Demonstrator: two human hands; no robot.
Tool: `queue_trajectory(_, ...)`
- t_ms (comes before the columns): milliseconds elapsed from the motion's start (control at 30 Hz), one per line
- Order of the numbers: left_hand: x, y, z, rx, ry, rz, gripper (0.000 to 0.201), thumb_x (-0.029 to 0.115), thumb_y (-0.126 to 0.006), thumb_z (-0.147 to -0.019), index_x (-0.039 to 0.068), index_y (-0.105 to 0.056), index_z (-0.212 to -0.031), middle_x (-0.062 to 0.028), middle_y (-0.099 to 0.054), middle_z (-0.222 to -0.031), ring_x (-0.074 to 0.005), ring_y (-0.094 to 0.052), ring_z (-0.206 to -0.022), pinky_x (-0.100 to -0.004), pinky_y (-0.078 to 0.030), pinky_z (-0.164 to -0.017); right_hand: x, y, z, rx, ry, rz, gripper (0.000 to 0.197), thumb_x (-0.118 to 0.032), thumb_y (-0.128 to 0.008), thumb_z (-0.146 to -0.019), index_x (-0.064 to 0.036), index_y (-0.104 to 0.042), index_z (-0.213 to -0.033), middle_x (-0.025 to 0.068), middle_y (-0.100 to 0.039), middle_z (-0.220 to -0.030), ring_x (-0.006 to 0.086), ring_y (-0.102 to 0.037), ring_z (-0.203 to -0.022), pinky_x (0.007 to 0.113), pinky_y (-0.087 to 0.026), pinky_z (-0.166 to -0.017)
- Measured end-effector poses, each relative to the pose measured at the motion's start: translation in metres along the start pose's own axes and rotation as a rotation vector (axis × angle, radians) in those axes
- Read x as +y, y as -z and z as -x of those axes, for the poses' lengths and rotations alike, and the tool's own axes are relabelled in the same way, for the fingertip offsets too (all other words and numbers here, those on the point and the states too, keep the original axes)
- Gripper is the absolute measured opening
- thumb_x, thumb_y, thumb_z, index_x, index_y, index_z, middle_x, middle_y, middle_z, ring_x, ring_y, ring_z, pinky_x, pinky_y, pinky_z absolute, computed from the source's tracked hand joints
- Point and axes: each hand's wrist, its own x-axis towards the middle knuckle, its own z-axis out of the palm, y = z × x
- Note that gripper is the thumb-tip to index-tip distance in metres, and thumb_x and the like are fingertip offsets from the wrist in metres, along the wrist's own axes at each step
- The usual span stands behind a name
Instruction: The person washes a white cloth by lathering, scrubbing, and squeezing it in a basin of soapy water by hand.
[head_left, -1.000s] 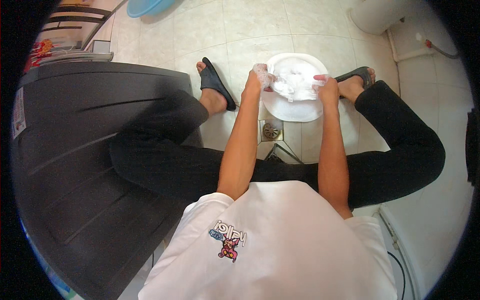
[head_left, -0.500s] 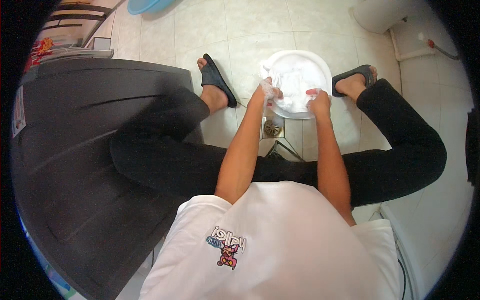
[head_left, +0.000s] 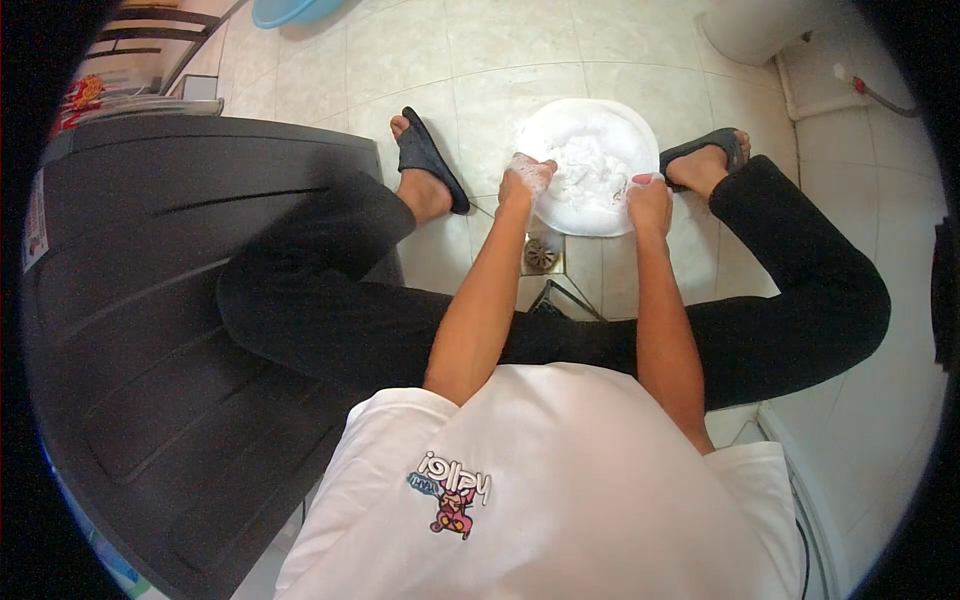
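A round white basin (head_left: pixel 645 124) stands on the floor between my feet, with soapy white cloth (head_left: pixel 590 163) bunched up inside it. Suds cover my left hand (head_left: pixel 528 180), which is closed on the cloth at the basin's left side, its thumb pointing inward. Opposite it, at the right side, my right hand (head_left: pixel 650 203) is also closed on the cloth, thumb uppermost. The fingers of both hands curl out of sight underneath. White on white, the border between cloth, foam and basin is hard to make out.
A round floor drain (head_left: pixel 541 254) lies just in front of the basin. Black slippers (head_left: pixel 432 160) flank it on my feet. A large dark grey panelled piece (head_left: pixel 190 270) fills the left side. Farther off are a blue basin (head_left: pixel 293 10) and a white pedestal-like fixture (head_left: pixel 750 32).
My hands have moved apart, left hand leftward and right hand slightly to the right. The cloth between them has dropped and spread lower in the basin.
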Motion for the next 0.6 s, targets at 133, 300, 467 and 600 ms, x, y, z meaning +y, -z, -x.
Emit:
queue_trajectory(133,0.014,-0.001,0.035,0.190,0.039,0.057,0.059,0.036,-0.069,-0.072,0.002,-0.053,-0.118,-0.0215,-0.056,-0.112,-0.0338,-0.056,-0.108,-0.0386,-0.049,-0.089,0.008,-0.007,-0.004,-0.197,-0.154,0.020,0.037,-0.022,-0.055,-0.080,-0.0011,-0.058,-0.111,0.0240,-0.062,-0.113,0.0384,-0.060,-0.105,0.043,-0.046,-0.093)
queue_trajectory(300,0.009,0.003,0.028,0.231,0.144,0.019,0.072,0.040,-0.070,-0.070,-0.003,-0.046,-0.124,-0.0242,-0.044,-0.127,-0.0370,-0.051,-0.114,-0.0429,-0.051,-0.084,0.022,-0.029,-0.008,-0.344,-0.261,0.086,0.048,-0.023,-0.053,-0.082,0.0069,-0.048,-0.119,0.0295,-0.061,-0.111,0.0392,-0.061,-0.105,0.043,-0.047,-0.091)
queue_trajectory(467,0.013,0.004,0.027,-0.213,0.186,0.185,0.069,0.034,-0.067,-0.078,-0.003,-0.041,-0.131,-0.0249,-0.046,-0.127,-0.0371,-0.057,-0.104,-0.0437,-0.052,-0.084,0.054,-0.054,-0.023,-0.502,-0.436,-0.198,0.039,-0.020,-0.050,-0.085,0.0115,-0.050,-0.108,0.0260,-0.063,-0.087,0.0346,-0.065,-0.057,0.044,-0.055,-0.047)
queue_trajectory(600,0.009,0.004,0.044,-0.379,0.060,0.531,0.066,0.031,-0.062,-0.084,-0.004,-0.038,-0.134,-0.0258,-0.047,-0.126,-0.0377,-0.059,-0.099,-0.0440,-0.054,-0.083,0.044,-0.058,-0.014,-0.614,-0.491,-0.699,0.038,-0.015,-0.043,-0.089,0.0100,-0.043,-0.117,0.0265,-0.062,-0.090,0.0374,-0.067,-0.070,0.048,-0.058,-0.059)
